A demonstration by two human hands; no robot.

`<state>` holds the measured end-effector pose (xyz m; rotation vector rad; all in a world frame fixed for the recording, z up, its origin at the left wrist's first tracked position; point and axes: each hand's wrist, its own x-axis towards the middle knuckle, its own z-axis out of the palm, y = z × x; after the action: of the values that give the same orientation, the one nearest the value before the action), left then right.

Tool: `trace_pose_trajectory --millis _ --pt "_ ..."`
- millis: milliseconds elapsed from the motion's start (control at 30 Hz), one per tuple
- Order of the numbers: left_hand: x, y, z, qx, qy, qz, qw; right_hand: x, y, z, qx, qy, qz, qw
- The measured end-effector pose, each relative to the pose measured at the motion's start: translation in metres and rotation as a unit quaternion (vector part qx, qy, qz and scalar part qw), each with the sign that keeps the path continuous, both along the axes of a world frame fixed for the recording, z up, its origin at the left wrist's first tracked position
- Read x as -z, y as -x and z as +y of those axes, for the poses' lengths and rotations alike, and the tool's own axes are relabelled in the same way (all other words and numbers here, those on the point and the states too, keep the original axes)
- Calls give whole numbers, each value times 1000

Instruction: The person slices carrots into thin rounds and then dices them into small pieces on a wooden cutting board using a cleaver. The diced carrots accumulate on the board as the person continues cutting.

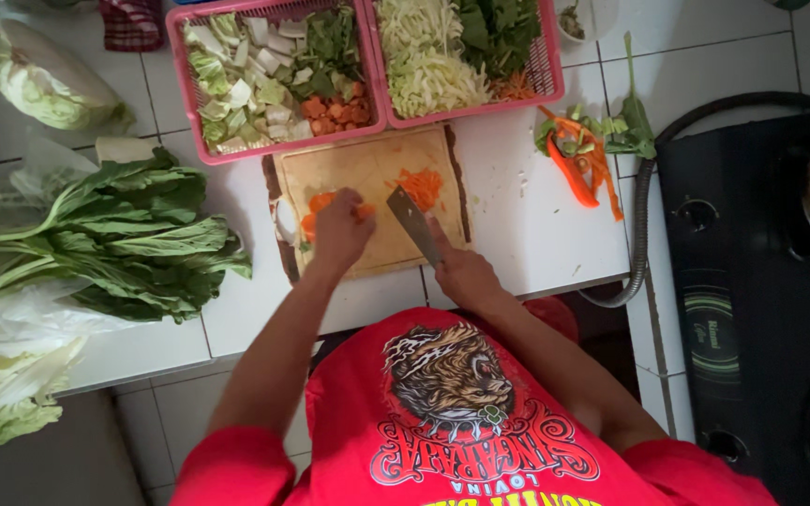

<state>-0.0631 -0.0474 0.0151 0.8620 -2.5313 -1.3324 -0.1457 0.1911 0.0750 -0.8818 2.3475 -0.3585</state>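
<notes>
A wooden cutting board point(367, 164) lies on the white tiled counter. My left hand point(341, 230) presses down on a carrot piece point(321, 202) at the board's left side. My right hand point(464, 272) grips the handle of a kitchen knife point(412, 220), whose blade points up and left toward the carrot. A small heap of shredded carrot point(421, 186) lies on the board just right of the blade. A pale vegetable slice point(286, 221) sits at the board's left edge.
Two pink baskets point(177, 56) point(547, 75) of chopped vegetables stand behind the board. Carrot peels and green trimmings point(585, 155) lie to the right. Leafy greens point(114, 244) and cabbages point(44, 84) fill the left. A black gas stove point(752, 281) and grey hose point(644, 215) are at right.
</notes>
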Motion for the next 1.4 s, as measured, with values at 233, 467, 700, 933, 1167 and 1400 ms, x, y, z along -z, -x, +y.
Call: trace_pose_trajectory --millis 233,467,700,933,1167,1400 --pt "40 33 35 -59 17 32 998 0 4 -2 11 -7 28 1000" --pt "20 25 32 51 61 -8 997 -3 -2 -5 -25 -24 45 998" --pt "12 28 30 105 98 -15 990 -4 -8 -9 -42 -15 49 998" --pt "25 34 29 86 114 -19 990 -1 -2 -3 -44 -18 79 996" --pt "40 32 24 83 118 -8 989 -23 -9 -2 -51 -14 81 995" --pt "34 41 23 137 117 -24 983 -23 -14 -2 -72 -3 80 994"
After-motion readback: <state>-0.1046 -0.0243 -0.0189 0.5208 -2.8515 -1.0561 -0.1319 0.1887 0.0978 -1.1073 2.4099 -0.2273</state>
